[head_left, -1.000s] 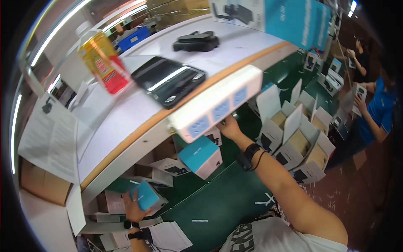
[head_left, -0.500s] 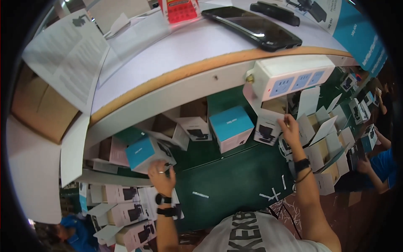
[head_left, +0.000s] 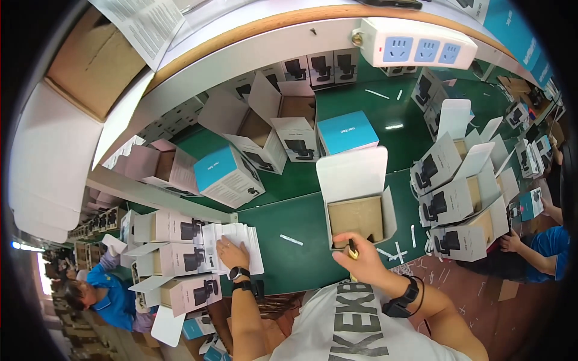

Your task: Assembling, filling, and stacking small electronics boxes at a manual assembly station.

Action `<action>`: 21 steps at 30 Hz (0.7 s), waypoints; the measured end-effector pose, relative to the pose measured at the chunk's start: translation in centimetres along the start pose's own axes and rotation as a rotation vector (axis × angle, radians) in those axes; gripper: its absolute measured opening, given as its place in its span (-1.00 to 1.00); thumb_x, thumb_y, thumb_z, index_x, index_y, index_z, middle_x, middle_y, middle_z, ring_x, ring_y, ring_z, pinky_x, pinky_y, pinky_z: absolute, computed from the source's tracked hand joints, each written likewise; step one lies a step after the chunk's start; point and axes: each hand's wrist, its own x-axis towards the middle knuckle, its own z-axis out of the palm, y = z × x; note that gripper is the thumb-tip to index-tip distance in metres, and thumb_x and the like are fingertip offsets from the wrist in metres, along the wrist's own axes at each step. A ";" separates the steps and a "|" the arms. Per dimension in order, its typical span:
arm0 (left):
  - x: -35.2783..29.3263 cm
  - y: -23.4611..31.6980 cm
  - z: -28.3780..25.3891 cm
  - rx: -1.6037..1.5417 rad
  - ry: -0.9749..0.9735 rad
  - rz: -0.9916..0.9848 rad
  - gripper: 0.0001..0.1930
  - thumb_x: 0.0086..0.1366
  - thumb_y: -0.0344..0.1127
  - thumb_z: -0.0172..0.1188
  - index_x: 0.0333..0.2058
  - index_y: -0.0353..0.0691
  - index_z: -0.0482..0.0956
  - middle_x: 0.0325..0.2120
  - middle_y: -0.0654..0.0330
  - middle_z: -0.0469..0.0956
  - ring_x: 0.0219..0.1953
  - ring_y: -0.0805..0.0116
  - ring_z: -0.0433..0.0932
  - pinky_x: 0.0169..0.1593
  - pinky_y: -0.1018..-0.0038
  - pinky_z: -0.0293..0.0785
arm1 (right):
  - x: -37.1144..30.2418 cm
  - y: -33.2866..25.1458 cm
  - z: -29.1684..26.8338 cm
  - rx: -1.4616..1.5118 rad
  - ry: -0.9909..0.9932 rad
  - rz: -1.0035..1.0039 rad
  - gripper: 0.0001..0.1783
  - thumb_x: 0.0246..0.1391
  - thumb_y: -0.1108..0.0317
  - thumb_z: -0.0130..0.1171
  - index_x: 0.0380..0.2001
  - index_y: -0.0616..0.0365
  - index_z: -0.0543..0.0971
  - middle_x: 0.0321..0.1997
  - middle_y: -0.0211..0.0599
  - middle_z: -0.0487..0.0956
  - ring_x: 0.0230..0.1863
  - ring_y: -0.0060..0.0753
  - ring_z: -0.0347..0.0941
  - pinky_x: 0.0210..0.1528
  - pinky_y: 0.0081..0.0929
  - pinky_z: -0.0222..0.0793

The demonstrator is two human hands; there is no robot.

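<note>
My left hand (head_left: 232,254) lies with its fingers flat on a stack of white printed sheets (head_left: 253,246) at the left of the green table. In front of me stands a white carton (head_left: 354,171), its lid raised and a brown cardboard insert (head_left: 356,218) inside. My right hand (head_left: 370,265) is at the carton's near edge, fingers curled round a slim black and yellow tool (head_left: 354,253). Its kind is unclear, since the fingers partly cover it.
Blue-topped cartons (head_left: 348,129) and open cartons (head_left: 253,135) stand along the back. More open cartons (head_left: 448,201) line the right, others (head_left: 180,259) the left. A white power strip (head_left: 418,45) hangs from the shelf above. People in blue work at both sides.
The view has tilted lower. My left hand has left the blue-topped carton for the paper stack. My right hand has come nearer to me; an open carton now stands before me.
</note>
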 end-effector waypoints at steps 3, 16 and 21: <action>0.0 -4.6 0.4 0.060 0.085 -0.172 -0.39 0.27 -0.23 0.29 0.24 -0.39 0.44 0.13 -0.30 0.49 0.20 -0.26 0.46 0.32 0.00 0.35 | -2.1 -1.0 -0.5 -0.043 -0.210 -0.055 -0.70 0.36 0.48 0.18 0.12 0.21 0.48 -0.15 -0.33 0.62 -0.31 -0.67 0.44 -0.23 -0.60 0.42; -2.7 5.6 -17.2 -1.053 0.177 -0.122 -0.76 0.33 -0.46 0.17 -0.09 -0.49 0.61 -0.14 -0.15 0.68 -0.15 0.04 0.70 -0.08 0.15 0.65 | -9.8 1.9 -7.0 0.333 0.038 0.421 -0.80 0.46 0.41 0.04 0.04 0.18 0.55 -0.32 -0.35 0.59 -0.34 -0.58 0.44 -0.28 -0.59 0.39; -10.7 17.3 -21.5 -1.389 0.367 0.249 -0.53 0.26 -0.55 0.22 0.16 -0.49 0.46 -0.01 -0.15 0.65 -0.10 0.07 0.71 -0.02 0.25 0.66 | -8.6 -0.6 -7.4 0.249 0.147 0.214 -0.85 0.46 0.39 0.05 -0.03 0.15 0.57 -0.38 -0.40 0.53 -0.39 -0.60 0.41 -0.34 -0.61 0.30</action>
